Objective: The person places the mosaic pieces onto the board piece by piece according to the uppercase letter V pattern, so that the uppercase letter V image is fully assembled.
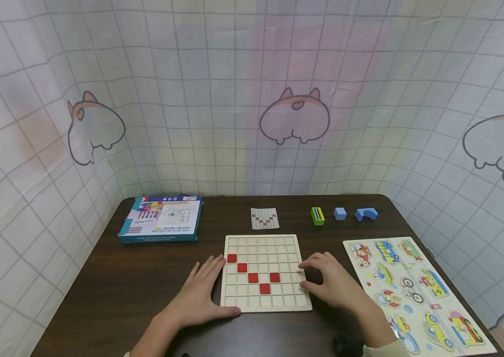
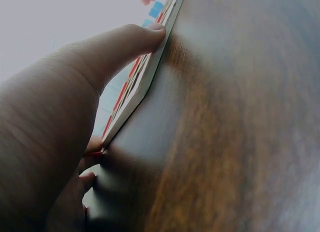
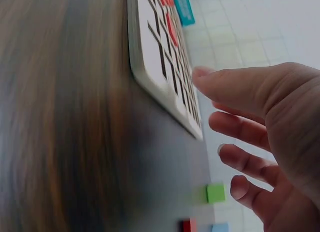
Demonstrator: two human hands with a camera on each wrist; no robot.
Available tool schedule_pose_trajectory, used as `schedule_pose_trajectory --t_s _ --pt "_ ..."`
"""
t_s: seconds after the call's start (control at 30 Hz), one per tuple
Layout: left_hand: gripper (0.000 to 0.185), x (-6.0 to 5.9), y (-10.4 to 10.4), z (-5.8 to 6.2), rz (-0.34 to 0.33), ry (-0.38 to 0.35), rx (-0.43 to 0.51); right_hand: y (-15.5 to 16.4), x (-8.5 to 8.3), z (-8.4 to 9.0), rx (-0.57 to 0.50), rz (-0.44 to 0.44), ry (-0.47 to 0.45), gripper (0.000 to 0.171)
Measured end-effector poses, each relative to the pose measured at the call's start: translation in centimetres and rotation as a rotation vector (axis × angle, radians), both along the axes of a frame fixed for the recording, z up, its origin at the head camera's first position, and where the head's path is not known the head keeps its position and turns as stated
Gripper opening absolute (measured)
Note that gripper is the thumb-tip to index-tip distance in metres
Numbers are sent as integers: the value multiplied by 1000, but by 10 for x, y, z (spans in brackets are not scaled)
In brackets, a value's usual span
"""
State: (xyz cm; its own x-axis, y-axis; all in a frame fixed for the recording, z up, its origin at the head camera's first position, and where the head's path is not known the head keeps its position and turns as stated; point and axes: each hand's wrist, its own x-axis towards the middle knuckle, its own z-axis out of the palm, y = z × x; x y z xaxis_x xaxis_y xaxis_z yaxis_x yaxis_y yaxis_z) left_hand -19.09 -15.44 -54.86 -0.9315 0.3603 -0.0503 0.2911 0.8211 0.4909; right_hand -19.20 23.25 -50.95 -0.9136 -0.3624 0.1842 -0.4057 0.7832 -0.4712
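A pale wooden grid board (image 1: pixel 260 303) lies flat on the dark table, with several red square tiles (image 1: pixel 253 277) in its cells. The tiles form a slanting line that turns up at the right. My left hand (image 1: pixel 200 295) is spread at the board's left side, fingertips at that edge and thumb on the front edge. In the left wrist view the thumb (image 2: pixel 145 39) touches the board's rim (image 2: pixel 137 94). My right hand (image 1: pixel 329 282) is at the right edge, thumb and forefinger parted, holding nothing. Behind the board lies a small printed card (image 1: pixel 265 218) with a grid pattern.
A flat blue-and-white box (image 1: pixel 162 220) lies at the back left. At the back right stand a striped green block (image 1: pixel 317 216), a blue cube (image 1: pixel 340 213) and a blue arch block (image 1: pixel 365 213). A vehicle picture puzzle (image 1: pixel 351 245) lies on the right, beneath my right forearm.
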Motion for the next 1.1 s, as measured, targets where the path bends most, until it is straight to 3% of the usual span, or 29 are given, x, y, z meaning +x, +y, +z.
schedule_pose_trajectory --t_s 0.57,0.9,1.1 --pt "139 -2 -2 0 6 8 5 57 13 2 97 -137 18 44" --pt "139 -2 -1 1 8 -5 4 69 13 1 102 -160 -62 38" --pt "139 -1 0 -1 3 -1 2 72 13 -6 62 -151 -51 26"
